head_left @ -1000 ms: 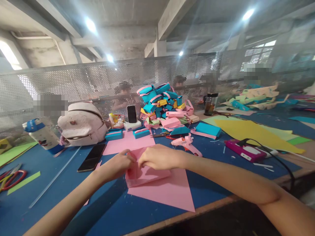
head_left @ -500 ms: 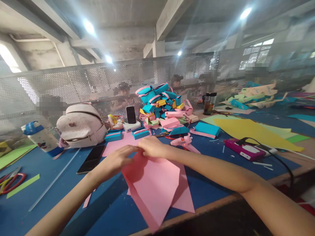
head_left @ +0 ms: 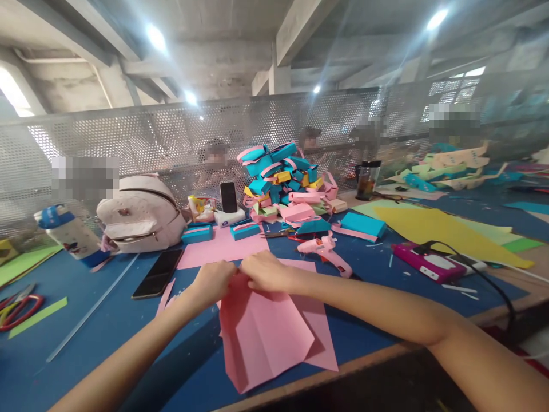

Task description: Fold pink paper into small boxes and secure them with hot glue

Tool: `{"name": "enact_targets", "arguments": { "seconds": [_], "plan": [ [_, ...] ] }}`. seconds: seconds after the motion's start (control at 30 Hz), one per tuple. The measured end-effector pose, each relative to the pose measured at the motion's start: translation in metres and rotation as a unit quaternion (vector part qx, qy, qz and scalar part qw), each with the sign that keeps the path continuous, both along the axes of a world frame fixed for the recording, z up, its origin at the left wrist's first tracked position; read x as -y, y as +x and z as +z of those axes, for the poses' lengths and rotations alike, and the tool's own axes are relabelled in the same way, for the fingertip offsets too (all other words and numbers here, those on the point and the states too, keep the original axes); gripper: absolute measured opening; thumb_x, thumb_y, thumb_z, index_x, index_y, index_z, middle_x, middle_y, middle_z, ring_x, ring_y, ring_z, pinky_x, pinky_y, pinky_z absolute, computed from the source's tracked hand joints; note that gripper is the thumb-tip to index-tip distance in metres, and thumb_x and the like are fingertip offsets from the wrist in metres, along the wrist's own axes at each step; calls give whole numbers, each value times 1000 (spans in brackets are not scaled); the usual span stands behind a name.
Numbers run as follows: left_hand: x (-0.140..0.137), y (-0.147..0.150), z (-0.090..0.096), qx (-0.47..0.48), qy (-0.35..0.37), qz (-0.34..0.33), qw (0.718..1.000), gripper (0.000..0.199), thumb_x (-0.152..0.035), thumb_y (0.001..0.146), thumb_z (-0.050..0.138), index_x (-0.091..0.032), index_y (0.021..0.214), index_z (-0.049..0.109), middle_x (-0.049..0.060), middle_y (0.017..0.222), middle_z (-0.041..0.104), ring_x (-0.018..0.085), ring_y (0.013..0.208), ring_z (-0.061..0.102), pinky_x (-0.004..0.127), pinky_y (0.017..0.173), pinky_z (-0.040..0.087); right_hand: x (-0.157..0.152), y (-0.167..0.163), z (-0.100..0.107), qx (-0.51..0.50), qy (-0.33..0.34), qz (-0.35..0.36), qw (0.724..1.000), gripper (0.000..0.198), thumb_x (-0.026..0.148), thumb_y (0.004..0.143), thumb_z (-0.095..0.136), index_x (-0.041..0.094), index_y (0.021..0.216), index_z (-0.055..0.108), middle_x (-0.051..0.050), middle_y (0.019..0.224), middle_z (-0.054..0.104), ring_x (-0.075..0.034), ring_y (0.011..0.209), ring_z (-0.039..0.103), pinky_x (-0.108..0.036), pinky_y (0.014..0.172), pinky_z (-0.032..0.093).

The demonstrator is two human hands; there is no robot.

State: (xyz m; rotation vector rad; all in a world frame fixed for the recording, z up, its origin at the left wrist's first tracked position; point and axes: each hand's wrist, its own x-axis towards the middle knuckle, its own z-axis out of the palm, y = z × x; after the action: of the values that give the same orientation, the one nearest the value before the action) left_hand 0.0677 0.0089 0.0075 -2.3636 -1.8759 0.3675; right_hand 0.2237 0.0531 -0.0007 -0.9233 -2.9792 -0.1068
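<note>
A creased sheet of pink paper [head_left: 266, 332] hangs from both my hands above the blue table mat, its near end bent toward the table's front edge. My left hand [head_left: 215, 278] is closed at the sheet's far left corner. Right beside it, my right hand [head_left: 266, 271] is closed on the same far edge, the knuckles of the two hands almost touching. Another pink sheet [head_left: 321, 335] lies flat beneath and to the right. Beyond my right hand rests a pink glue gun [head_left: 326, 250]. The fingertips are hidden behind the knuckles.
A heap of blue, pink and yellow paper boxes [head_left: 283, 183] stands at the back. Left are a white backpack [head_left: 139, 214], a bottle [head_left: 71, 237], a black phone [head_left: 158, 274] and red-handled scissors [head_left: 23, 309]. Right are a magenta device [head_left: 424, 262] with a cable and yellow paper [head_left: 437, 229].
My left hand has moved right and closed on the paper next to my right hand. The sheet's near end has swung up and left, and both hands sit slightly lower.
</note>
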Motion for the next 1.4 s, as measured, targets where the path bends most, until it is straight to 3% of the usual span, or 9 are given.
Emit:
{"name": "enact_targets", "arguments": {
  "seconds": [0.27, 0.7, 0.93, 1.17, 1.27, 1.4],
  "plan": [
    [3, 15, 16, -61, -21, 15, 998, 32, 2, 75, 53, -12, 97, 71, 20, 101, 73, 35, 99, 71, 41, 79, 54, -3, -8, -17, -15, 21, 25, 999, 18, 8, 79, 58, 12, 89, 72, -16, 95, 75, -28, 91, 70, -30, 67, 43],
    [13, 11, -4, -7, 57, 20, 998, 27, -6, 86, 47, -15, 90, 72, 13, 95, 75, 29, 94, 71, 39, 85, 48, 0, -4, -25, -69, 58, 45, 995, 18, 5, 87, 54, 13, 81, 69, -10, 85, 72, -24, 86, 64, -31, 59, 34],
    [29, 25, -9, -23, 74, -28, 997, 31, 2, 81, 45, -12, 82, 72, 14, 87, 74, 28, 91, 70, 45, 100, 40, 0, -4, -46, -90, 83, 61, 991, 19, 4, 90, 54, 13, 79, 67, -8, 85, 68, -24, 88, 60, -32, 64, 39],
    [32, 31, -19, -33, 91, -36, 995, 29, -8, 88, 48, -10, 84, 77, 16, 84, 74, 31, 89, 70, 51, 108, 33, 4, 6, -48, -106, 96, 88, 986, 14, 10, 92, 55, 16, 86, 66, -6, 90, 66, -22, 89, 59, -33, 69, 41],
    [33, 33, -19, -38, 96, -32, 994, 31, -8, 89, 47, -10, 85, 77, 16, 83, 74, 30, 89, 70, 50, 110, 32, 4, 6, -49, -104, 115, 96, 983, 12, 9, 90, 57, 16, 85, 65, -6, 90, 65, -24, 91, 58, -35, 70, 41],
    [37, 29, -20, -76, 109, -43, 990, 31, 2, 79, 48, -11, 79, 76, 14, 79, 74, 28, 83, 70, 51, 113, 27, 7, 6, -46, -60, 135, 81, 986, 9, 6, 81, 62, 14, 83, 66, -9, 91, 66, -26, 94, 58, -37, 70, 41]
  ]
}}
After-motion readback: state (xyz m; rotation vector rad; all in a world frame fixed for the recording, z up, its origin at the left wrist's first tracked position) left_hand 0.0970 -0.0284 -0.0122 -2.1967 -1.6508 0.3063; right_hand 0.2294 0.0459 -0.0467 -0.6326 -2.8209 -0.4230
